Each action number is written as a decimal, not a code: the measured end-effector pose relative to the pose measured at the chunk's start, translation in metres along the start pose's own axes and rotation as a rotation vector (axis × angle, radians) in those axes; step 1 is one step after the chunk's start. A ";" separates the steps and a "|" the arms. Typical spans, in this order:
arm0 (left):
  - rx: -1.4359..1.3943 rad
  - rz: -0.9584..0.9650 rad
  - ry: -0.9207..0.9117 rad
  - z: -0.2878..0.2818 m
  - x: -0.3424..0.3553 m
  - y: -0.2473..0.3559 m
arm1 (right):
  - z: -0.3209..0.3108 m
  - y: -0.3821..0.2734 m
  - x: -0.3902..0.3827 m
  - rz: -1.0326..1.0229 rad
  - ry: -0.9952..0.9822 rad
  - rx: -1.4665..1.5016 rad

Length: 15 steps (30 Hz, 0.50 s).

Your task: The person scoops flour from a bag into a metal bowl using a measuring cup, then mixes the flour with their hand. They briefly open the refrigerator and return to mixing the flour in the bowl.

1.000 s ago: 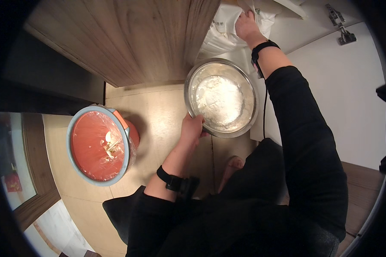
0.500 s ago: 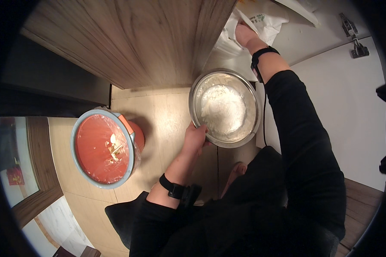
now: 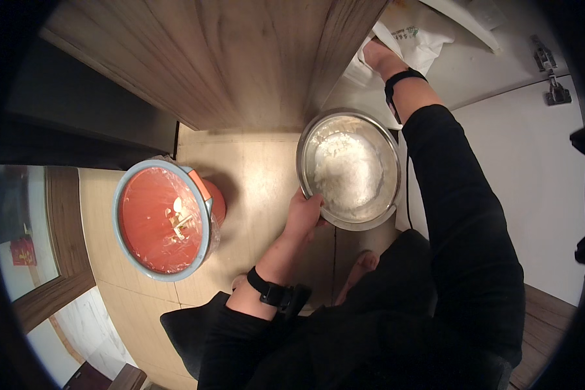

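Observation:
My left hand (image 3: 304, 213) grips the rim of a round steel bowl (image 3: 395, 156), thumb over the edge, and holds it above the floor. White powder that looks like flour (image 3: 348, 170) covers the bowl's bottom. Beyond the bowl, at the upper right, my right hand (image 3: 378, 54) reaches into the mouth of a white plastic bag (image 3: 424, 45) inside the cabinet. The bag hides its fingers, so whether they hold anything does not show.
On the floor at left stands an orange bin (image 3: 148, 221) with a grey-blue rim, a clear liner and some scraps. A wood-grain cabinet panel (image 3: 240, 58) juts out ahead. The white cabinet door (image 3: 500, 162) stands open on the right, with a metal hinge (image 3: 551, 75).
The bowl and my left hand appear slightly farther right and lower, as the whole view has shifted a little. My right hand is still in the bag, its fingers now more hidden.

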<state>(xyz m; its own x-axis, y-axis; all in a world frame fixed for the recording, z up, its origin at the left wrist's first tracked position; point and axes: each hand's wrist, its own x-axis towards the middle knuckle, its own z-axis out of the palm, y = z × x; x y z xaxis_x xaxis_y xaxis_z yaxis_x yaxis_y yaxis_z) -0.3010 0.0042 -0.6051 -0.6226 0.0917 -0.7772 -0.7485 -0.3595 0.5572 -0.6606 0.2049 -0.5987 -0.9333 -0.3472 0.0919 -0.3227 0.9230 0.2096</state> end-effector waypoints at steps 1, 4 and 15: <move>0.006 -0.003 0.004 0.001 0.000 0.001 | 0.001 0.001 0.000 0.013 0.013 -0.001; 0.012 -0.016 0.019 0.002 -0.004 0.002 | 0.002 0.006 -0.002 0.057 0.037 -0.012; -0.024 0.009 0.048 0.001 -0.005 -0.008 | -0.012 0.012 -0.015 0.157 0.112 0.060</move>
<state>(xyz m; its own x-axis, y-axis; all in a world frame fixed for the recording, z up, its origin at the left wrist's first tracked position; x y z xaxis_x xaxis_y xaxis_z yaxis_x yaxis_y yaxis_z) -0.2927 0.0075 -0.6054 -0.6171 0.0435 -0.7857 -0.7369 -0.3823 0.5576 -0.6485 0.2189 -0.5863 -0.9505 -0.2117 0.2275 -0.1868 0.9743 0.1261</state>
